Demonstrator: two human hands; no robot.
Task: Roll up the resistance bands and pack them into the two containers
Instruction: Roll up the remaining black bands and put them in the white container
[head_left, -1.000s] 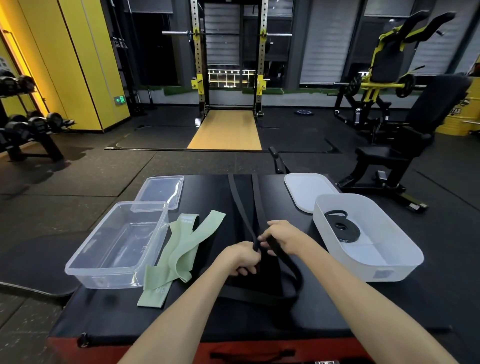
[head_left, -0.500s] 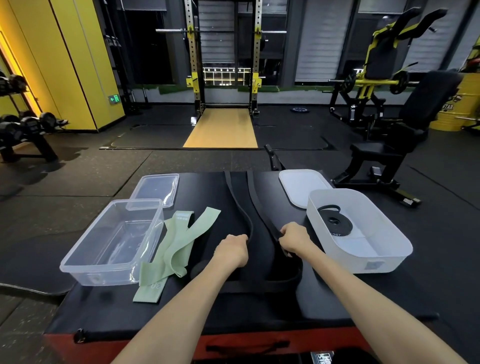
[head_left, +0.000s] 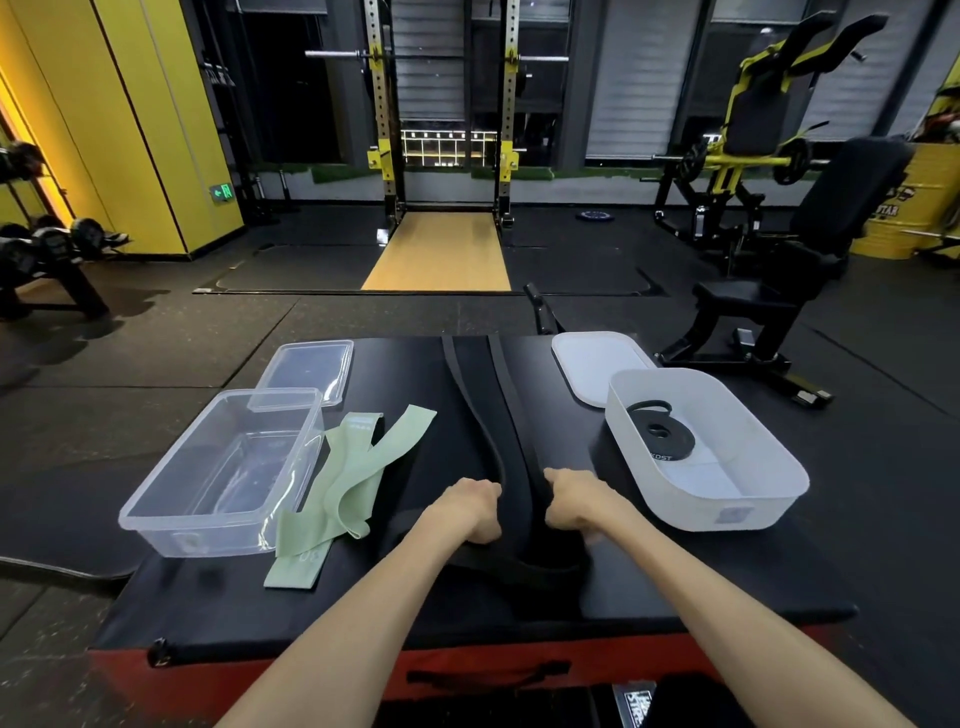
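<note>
A long black resistance band runs from the far edge of the black padded box toward me, in two strands. My left hand is closed on the left strand and my right hand on the right strand, a short gap between them. The band's near loop lies just below my wrists. Pale green bands lie in a loose pile beside a clear plastic container on the left, which holds nothing. A white container on the right holds one rolled black band.
A clear lid lies behind the clear container and a white lid behind the white one. Around the box is gym floor, with a squat rack straight ahead, a black bench machine at the right and dumbbell racks at the left.
My hands were together on the band at its middle; they have moved apart, each holding one strand, and slid slightly nearer to me.
</note>
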